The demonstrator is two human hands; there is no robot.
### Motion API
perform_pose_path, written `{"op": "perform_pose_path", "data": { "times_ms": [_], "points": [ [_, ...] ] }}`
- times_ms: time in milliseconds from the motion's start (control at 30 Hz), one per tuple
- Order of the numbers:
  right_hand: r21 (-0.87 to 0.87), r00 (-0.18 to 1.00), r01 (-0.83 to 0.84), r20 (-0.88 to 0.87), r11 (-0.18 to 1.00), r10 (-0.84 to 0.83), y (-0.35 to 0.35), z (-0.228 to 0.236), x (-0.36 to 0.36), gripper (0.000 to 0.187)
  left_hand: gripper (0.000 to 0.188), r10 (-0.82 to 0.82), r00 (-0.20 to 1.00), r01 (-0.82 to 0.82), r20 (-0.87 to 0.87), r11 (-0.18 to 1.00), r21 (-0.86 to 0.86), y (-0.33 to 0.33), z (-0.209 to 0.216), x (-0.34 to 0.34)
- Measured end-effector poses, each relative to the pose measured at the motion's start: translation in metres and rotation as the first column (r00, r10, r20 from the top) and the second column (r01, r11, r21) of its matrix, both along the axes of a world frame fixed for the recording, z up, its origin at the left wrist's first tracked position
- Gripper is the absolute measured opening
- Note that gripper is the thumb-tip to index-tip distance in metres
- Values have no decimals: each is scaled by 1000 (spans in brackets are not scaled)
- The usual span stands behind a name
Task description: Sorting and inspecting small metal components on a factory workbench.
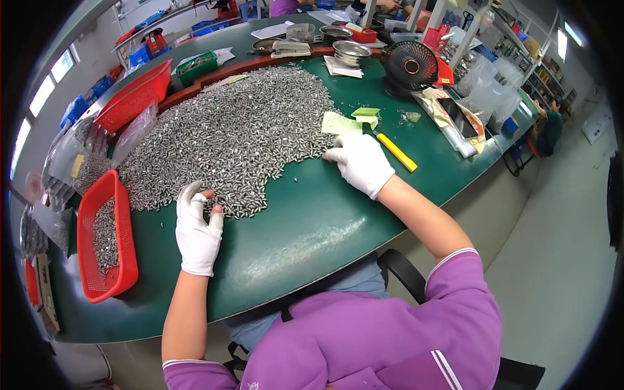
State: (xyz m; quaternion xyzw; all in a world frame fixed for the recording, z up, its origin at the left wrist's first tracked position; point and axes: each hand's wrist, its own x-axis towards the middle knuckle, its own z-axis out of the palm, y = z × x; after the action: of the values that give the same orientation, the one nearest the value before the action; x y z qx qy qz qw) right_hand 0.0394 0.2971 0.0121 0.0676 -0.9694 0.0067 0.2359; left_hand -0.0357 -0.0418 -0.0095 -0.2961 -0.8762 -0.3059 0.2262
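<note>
A broad heap of small silvery metal pins (240, 123) spreads over the green table (305, 240). My left hand (199, 234), in a white glove with bare thumb and fingertip, is at the near edge of the heap. Its fingers are bent but apart, and it is open. My right hand (361, 164), also gloved in white, rests on the table right of the heap, beside a pale green paper slip (339, 123). Its fingers are curled and closed, their tips partly hidden; what they hold, if anything, does not show. A yellow-handled cutter (396, 153) lies just right of it.
A red basket (126, 244) with pins inside stands at the left; another red basket (136, 97) leans behind the heap. A black fan (410, 67), metal bowls (351, 52) and a phone (457, 117) lie farther back. Filled plastic bags (55, 221) crowd the left edge.
</note>
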Motion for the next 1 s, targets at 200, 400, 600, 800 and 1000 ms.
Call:
{"op": "perform_pose_path", "data": {
  "times_ms": [200,400,600,800,1000],
  "points": [
    [296,945,325,-59,898,-322,16,5,19,12,35,94,995,-95,15,995,17,-4,2,-1],
    [123,931,354,-138,927,-337,12,41,19,21,44,205,973,-217,-102,969,-118,-17,-4,-12],
    [34,981,179,-79,983,-176,-10,33,5,23,81,423,898,-330,119,827,-455,-16,-9,-4],
    [-241,897,-104,396,965,195,-74,35,-4,51,89,213,966,-122,143,872,-474,6,-11,14],
    [-298,876,-185,383,936,295,-95,15,-24,59,90,49,993,7,104,877,-480,44,-4,20]
  ]
}}
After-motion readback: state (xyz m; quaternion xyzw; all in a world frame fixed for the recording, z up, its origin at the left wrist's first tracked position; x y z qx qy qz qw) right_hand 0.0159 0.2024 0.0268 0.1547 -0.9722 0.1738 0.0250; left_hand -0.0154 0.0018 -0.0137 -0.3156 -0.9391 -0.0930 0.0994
